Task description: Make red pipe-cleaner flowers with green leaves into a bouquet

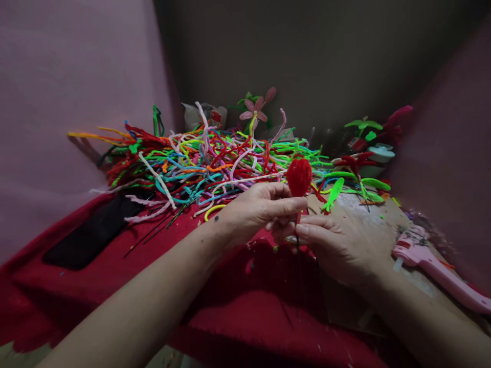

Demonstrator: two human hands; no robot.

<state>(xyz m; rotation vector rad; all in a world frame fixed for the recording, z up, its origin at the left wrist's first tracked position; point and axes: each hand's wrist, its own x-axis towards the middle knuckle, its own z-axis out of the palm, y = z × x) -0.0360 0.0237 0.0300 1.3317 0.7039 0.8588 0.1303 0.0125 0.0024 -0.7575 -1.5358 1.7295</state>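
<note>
Over red cloth between pinkish walls, left hand and right hand pinch a flower.

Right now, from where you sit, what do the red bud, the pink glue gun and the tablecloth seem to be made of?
The red bud looks like fuzzy pipe cleaner, matte, from its velvety surface. The glue gun is probably moulded plastic, smooth with a soft sheen. The tablecloth appears to be matte fabric, since it drapes softly; which fibre, I can't tell.
</note>
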